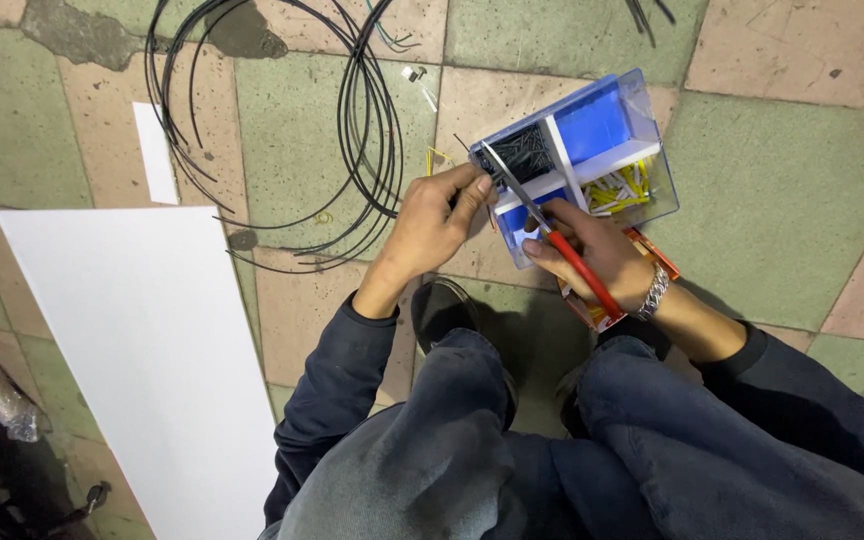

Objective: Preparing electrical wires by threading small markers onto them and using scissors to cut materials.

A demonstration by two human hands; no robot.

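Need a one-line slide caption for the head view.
Right hand works red-handled scissors over a blue compartment box; left hand steadies.

Hands over a compartment box on a tiled floor

The left hand point(432, 225) pinches a thin black wire piece at the clear blue plastic divided box point(632, 110), while the right hand point(597, 255) grips red-handled metal scissors point(552, 235) (blades pointing toward the left fingers point(472, 190)). Coiled black cables point(352, 130) and a white flat board point(142, 350) lie nearby.

Two hands — the left hand point(432, 222), the right hand point(592, 255). One pair of scissors point(552, 238), one divided plastic box point(577, 160). One white board point(142, 350) — one bundle of black cables point(352, 130).
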